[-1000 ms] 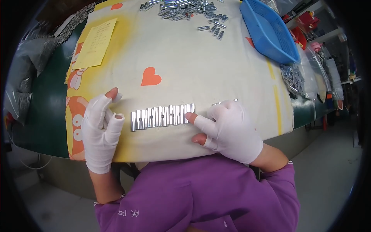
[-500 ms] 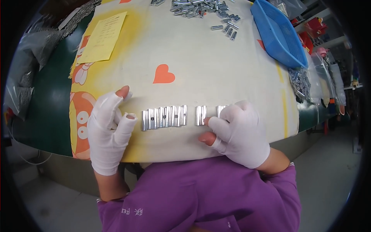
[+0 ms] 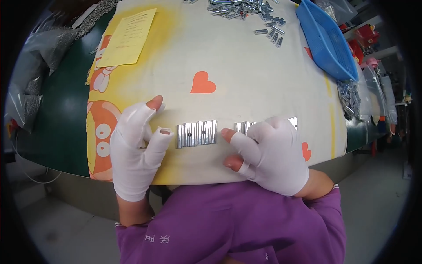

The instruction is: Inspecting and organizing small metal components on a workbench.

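My left hand [image 3: 140, 152], in a white glove with bare fingertips, rests at the left of a tight row of short silver metal cylinders [image 3: 196, 133]. Its thumb and forefinger are apart, with nothing between them. On the other side, my right hand [image 3: 272, 156], gloved the same way, reaches over the cloth with thumb and forefinger spread. The forefinger tip is just off the row's right end. A smaller group of cylinders [image 3: 239, 127] lies partly under this hand, and more cylinders [image 3: 293, 122] show beyond its knuckles. How many it covers is hidden.
A loose heap of cylinders [image 3: 239, 8] lies at the far side of the pale patterned cloth [image 3: 167, 79]. A blue basket [image 3: 329, 42] stands at the far right, beside a clear bag of metal parts [image 3: 348, 99]. A yellow written sheet [image 3: 127, 37] lies far left.
The row beside my left hand is shorter at its right end. My right hand has moved left over the cloth toward it. The whole view has shifted slightly.
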Demonstrator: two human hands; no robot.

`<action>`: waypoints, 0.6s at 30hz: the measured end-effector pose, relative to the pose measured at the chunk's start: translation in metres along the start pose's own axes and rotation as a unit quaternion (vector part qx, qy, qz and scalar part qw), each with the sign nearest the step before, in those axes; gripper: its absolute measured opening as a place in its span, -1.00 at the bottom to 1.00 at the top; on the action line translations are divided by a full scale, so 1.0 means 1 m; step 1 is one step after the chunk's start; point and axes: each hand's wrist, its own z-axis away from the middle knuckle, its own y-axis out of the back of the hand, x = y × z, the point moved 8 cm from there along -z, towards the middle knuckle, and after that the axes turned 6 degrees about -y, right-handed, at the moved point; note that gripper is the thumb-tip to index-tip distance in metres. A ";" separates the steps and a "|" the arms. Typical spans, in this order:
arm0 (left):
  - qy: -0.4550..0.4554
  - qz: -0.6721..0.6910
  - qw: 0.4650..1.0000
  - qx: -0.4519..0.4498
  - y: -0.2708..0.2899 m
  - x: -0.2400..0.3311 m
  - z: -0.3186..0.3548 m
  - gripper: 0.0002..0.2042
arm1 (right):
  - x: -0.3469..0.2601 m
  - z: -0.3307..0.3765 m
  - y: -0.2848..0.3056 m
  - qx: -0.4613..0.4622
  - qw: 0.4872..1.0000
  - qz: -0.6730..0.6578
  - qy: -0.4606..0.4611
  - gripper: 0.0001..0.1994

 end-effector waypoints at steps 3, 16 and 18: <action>0.015 -0.007 1.000 -0.005 0.001 0.001 -0.002 -0.58 | -0.011 -0.003 -0.006 0.010 1.000 0.025 0.011 -0.57; 0.016 -0.013 0.999 0.025 0.005 -0.003 -0.002 -0.62 | -0.026 -0.018 -0.013 -0.014 1.000 0.018 0.022 -0.52; 0.022 -0.016 0.999 0.028 0.005 -0.006 0.000 -0.64 | -0.027 -0.020 -0.016 -0.017 0.999 0.022 0.028 -0.48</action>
